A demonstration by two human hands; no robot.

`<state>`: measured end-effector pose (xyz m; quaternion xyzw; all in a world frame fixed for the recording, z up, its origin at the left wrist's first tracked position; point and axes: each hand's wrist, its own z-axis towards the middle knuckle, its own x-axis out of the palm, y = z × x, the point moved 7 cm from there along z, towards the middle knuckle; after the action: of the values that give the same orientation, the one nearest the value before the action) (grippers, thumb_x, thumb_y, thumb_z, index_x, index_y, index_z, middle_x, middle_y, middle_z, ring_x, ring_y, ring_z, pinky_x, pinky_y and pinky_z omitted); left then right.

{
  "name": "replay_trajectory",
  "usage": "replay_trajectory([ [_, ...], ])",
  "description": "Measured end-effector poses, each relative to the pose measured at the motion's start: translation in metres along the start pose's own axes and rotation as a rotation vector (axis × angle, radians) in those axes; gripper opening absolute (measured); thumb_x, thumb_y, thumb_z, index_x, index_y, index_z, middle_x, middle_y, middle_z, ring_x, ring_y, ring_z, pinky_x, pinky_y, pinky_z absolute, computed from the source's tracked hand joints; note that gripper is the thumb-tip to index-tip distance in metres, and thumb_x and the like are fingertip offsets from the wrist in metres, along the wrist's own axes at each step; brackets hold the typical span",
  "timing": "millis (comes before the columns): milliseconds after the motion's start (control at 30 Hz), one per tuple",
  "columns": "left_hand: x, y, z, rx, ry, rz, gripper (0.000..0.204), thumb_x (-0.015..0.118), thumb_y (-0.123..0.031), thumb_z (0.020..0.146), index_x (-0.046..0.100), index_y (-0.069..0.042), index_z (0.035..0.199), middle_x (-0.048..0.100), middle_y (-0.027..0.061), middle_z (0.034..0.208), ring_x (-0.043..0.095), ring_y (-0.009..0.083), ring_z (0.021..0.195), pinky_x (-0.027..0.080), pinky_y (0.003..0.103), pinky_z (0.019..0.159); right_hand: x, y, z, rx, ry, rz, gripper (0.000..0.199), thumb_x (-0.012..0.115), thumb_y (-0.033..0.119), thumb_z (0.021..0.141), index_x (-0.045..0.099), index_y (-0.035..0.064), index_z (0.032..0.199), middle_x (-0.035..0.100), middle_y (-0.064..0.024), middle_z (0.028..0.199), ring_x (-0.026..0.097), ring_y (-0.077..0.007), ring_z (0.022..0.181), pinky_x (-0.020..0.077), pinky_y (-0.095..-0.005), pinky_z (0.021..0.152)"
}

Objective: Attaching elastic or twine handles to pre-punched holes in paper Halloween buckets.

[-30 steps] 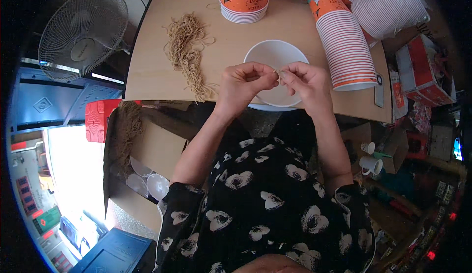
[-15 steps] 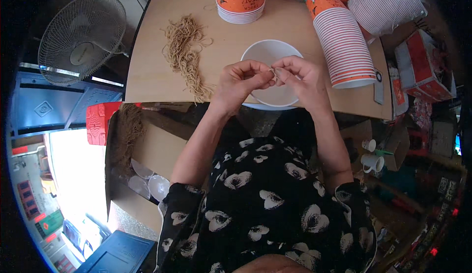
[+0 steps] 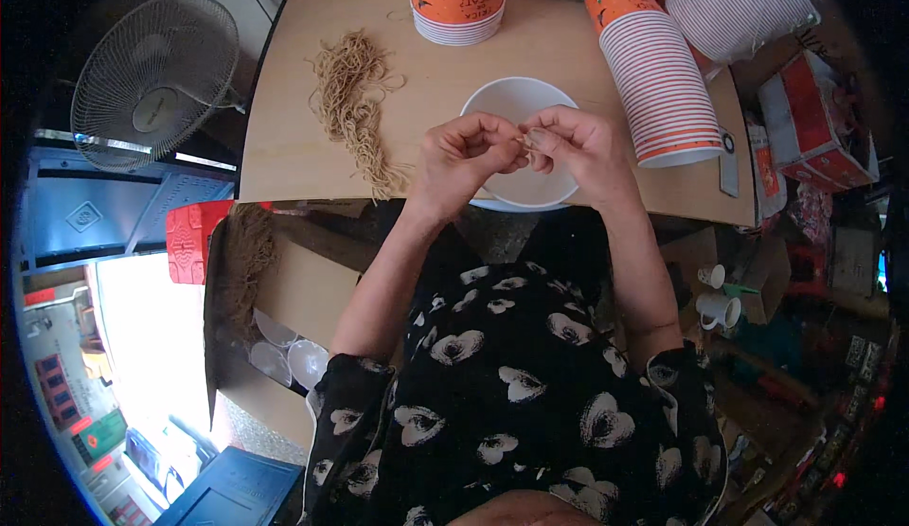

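Note:
Over a white paper bucket (image 3: 507,98), my left hand (image 3: 456,164) and my right hand (image 3: 585,155) meet fingertip to fingertip. Both are closed in a pinch on a thin light-coloured cord (image 3: 525,142), of which only a tiny bit shows between the fingers. The bucket's open mouth faces me at the table's front edge, its middle partly covered by my hands. Left of my left hand lies a tangled heap of tan cords (image 3: 350,90), trailing down to the table edge.
An orange printed stack of buckets (image 3: 458,5) stands at the back. At right lies a long nested bucket stack (image 3: 663,86), near wrapped stacks (image 3: 740,5). A fan (image 3: 156,81) stands left. Below the table edge is an open cardboard box (image 3: 303,275) with more cords.
My fingers have shifted slightly around the cord, the right fingertips pressing closer to the left. The whole view has moved a little; the bucket and the cord heap stay in place.

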<state>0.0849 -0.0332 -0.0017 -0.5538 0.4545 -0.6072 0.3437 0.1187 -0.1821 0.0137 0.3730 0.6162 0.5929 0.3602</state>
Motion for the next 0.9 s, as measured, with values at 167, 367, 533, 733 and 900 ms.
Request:
replay_trajectory([
  [167, -0.002, 0.0, -0.001, 0.02, 0.026, 0.007, 0.009, 0.067, 0.001, 0.09, 0.065, 0.002, 0.099, 0.071, 0.0066, 0.088, 0.069, 0.0112, 0.083, 0.056, 0.023, 0.076, 0.003, -0.003, 0.001, 0.066, 0.108, -0.019, 0.014, 0.061, 0.006, 0.095, 0.065, -0.0038, 0.105, 0.067, -0.003, 0.083, 0.06, -0.0067, 0.07, 0.0501, -0.022, 0.064],
  [367, 0.0, -0.002, -0.003, -0.011, 0.013, 0.114, 0.011, 0.069, 0.003, 0.088, 0.063, 0.002, 0.097, 0.071, 0.007, 0.088, 0.068, 0.0107, 0.082, 0.056, 0.024, 0.077, 0.005, 0.002, -0.001, 0.08, 0.185, -0.062, 0.01, 0.061, 0.005, 0.095, 0.063, -0.0021, 0.102, 0.064, -0.0018, 0.081, 0.059, -0.0061, 0.071, 0.0478, -0.0208, 0.064],
  [533, 0.0, 0.0, -0.002, 0.061, 0.022, 0.117, 0.008, 0.069, 0.002, 0.09, 0.063, 0.002, 0.094, 0.071, 0.0078, 0.087, 0.069, 0.0115, 0.083, 0.057, 0.025, 0.078, 0.005, -0.001, 0.0, 0.067, 0.195, -0.02, 0.006, 0.06, 0.006, 0.094, 0.062, 0.0003, 0.093, 0.063, -0.0009, 0.075, 0.059, -0.0067, 0.067, 0.0493, -0.0225, 0.061],
  [733, -0.003, -0.001, -0.002, 0.072, 0.004, 0.034, 0.007, 0.068, 0.001, 0.091, 0.062, 0.002, 0.094, 0.071, 0.0089, 0.088, 0.069, 0.0125, 0.081, 0.058, 0.025, 0.077, -0.008, -0.003, 0.002, -0.001, 0.165, 0.057, 0.011, 0.059, 0.009, 0.096, 0.06, -0.0009, 0.101, 0.063, -0.0021, 0.079, 0.06, -0.0075, 0.072, 0.0501, -0.0232, 0.064],
  [900, -0.002, -0.001, -0.002, 0.071, 0.023, 0.019, 0.008, 0.068, 0.001, 0.091, 0.062, 0.003, 0.094, 0.071, 0.0089, 0.088, 0.069, 0.0127, 0.081, 0.058, 0.025, 0.076, -0.003, 0.004, -0.002, -0.041, 0.114, -0.065, 0.016, 0.059, 0.009, 0.097, 0.061, -0.0031, 0.107, 0.063, -0.0022, 0.081, 0.06, -0.0075, 0.074, 0.051, -0.0238, 0.066],
])
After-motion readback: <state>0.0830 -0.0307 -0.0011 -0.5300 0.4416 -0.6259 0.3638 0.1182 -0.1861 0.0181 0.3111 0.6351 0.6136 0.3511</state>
